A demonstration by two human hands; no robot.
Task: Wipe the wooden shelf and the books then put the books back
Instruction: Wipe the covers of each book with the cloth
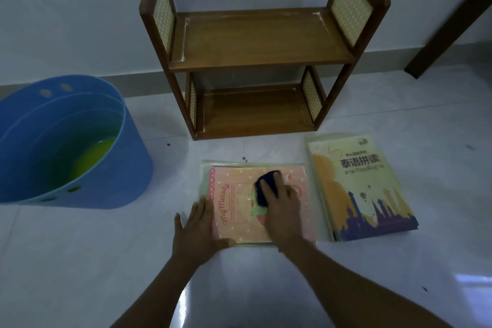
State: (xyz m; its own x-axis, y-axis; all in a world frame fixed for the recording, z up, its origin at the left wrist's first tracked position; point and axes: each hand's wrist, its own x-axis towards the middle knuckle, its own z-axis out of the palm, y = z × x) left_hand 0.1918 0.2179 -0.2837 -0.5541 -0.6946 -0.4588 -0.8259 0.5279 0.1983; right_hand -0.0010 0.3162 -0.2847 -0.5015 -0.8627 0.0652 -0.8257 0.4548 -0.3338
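Note:
A two-tier wooden shelf (262, 42) stands on the floor against the wall, both tiers bare. In front of it a pink book (234, 210) lies flat on the tiles. My right hand (282, 210) presses a dark cloth (266, 184) onto the book's cover. My left hand (198, 226) lies flat on the book's left edge, fingers spread, thumb along its near edge. A yellow book with a purple skyline (364, 189) lies flat to the right, on top of other books.
A blue plastic tub (106, 168) with yellow-green liquid inside sits on the floor at the left. A dark wooden furniture leg (450, 16) slants at the far right. Small dark specks dot the white tiles.

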